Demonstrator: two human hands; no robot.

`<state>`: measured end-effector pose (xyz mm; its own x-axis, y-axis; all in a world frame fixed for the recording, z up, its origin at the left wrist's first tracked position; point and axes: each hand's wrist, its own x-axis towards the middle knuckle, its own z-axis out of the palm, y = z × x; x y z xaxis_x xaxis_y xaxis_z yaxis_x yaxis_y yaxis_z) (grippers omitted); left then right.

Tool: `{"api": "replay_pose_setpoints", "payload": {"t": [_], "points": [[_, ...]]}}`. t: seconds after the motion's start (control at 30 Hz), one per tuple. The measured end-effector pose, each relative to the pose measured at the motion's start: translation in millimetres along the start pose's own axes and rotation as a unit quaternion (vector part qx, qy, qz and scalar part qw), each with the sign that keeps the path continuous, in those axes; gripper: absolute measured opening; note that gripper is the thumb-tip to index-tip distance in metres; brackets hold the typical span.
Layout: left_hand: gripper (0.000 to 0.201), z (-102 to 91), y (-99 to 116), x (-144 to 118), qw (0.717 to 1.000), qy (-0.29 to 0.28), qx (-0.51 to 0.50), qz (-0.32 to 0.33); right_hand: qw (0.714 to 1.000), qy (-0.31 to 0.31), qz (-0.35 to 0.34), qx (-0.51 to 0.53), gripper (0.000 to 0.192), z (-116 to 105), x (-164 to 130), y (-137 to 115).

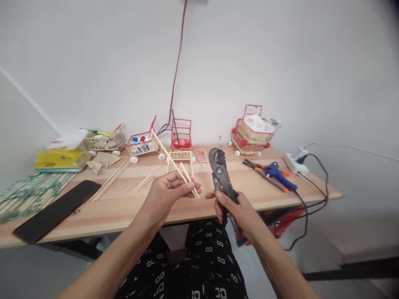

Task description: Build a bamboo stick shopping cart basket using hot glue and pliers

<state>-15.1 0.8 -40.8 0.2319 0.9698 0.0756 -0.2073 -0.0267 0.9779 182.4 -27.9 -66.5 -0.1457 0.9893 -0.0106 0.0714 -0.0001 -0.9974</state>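
Gripping heavy grey metal cutters (220, 172) in my right hand (238, 209), I pinch thin pale wooden sticks (177, 168) in my left hand (170, 191), near a far red-framed basket (252, 131) holding white rolls.

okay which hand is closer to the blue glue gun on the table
Right. The right hand, gripping the cutters, sits just left of the blue glue gun and nearer the table edge. The left hand, pinching thin wooden sticks, is farther left.
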Motion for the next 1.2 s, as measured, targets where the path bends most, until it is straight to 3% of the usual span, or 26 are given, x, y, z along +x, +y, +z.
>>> {"api": "replay_pose_setpoints", "payload": {"t": [0.17,0.3,0.5,0.73,0.9,1.07,1.2], "points": [[0.024,21.5,-14.9,13.3,0.999,-0.046,-0.019,-0.013,0.997,0.013,-0.051,-0.057,0.047,4.9,-3.0,4.6],[0.027,27.8,-20.0,19.0,0.996,-0.064,-0.055,-0.037,0.997,0.018,-0.067,-0.034,0.044,2.6,-1.1,14.3],[0.027,35.1,-24.1,25.0,0.995,-0.078,-0.045,-0.039,0.998,0.041,-0.048,0.002,0.038,2.4,-1.9,21.3],[0.024,36.7,-25.9,26.7,0.997,-0.074,0.035,-0.012,0.997,0.077,-0.03,0.003,0.035,2.7,-4.8,25.0],[0.032,33.3,-26.2,26.5,0.992,-0.109,-0.005,-0.061,0.998,0.062,-0.025,0.002,0.035,5.3,-6.2,27.7],[0.028,31.9,-23.6,27.5,0.99,-0.102,-0.05,-0.088,0.999,0.008,-0.02,0.036,0.034,2.7,-8.8,24.7],[0.027,30.4,-18.5,27.9,0.987,-0.1,-0.074,-0.105,0.997,0.005,-0.061,-0.041,0.039,-2.4,-10.3,20.9]]}}
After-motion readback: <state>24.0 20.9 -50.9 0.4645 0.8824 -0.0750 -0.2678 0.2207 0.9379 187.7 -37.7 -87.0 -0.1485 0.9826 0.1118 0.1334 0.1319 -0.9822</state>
